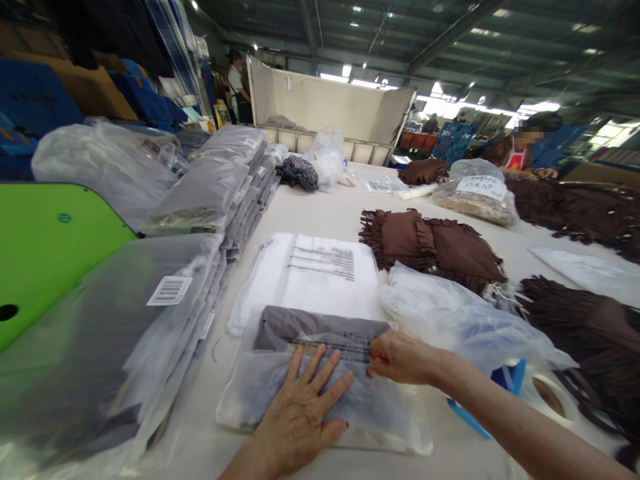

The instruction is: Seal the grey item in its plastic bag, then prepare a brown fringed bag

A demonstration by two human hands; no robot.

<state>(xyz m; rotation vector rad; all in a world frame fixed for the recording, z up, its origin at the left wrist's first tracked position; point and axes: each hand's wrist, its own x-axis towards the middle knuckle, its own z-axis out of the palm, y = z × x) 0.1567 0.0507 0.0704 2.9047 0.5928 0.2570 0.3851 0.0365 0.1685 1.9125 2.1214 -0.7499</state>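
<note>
A frosted plastic bag [380, 407] with a folded dark grey garment [300, 322] inside lies flat on the table in front of me. My left hand [303, 413] rests palm down on the bag, its fingers spread. Toward the bag's upper right, my right hand [397, 357] is closed, fingers curled against the plastic; just what they pinch is hidden. Black print shows through between the two hands. Directly behind lies a stack of white printed plastic bags [320, 267], partly under the filled bag.
Piled bagged garments [170, 267] and a green panel [55, 247] stand at left. Brown fringed pieces [435, 247], loose clear plastic [450, 313] and a tape roll [550, 397] lie at right. A labelled bag [475, 190] sits farther back. Another person [530, 150] is across the table.
</note>
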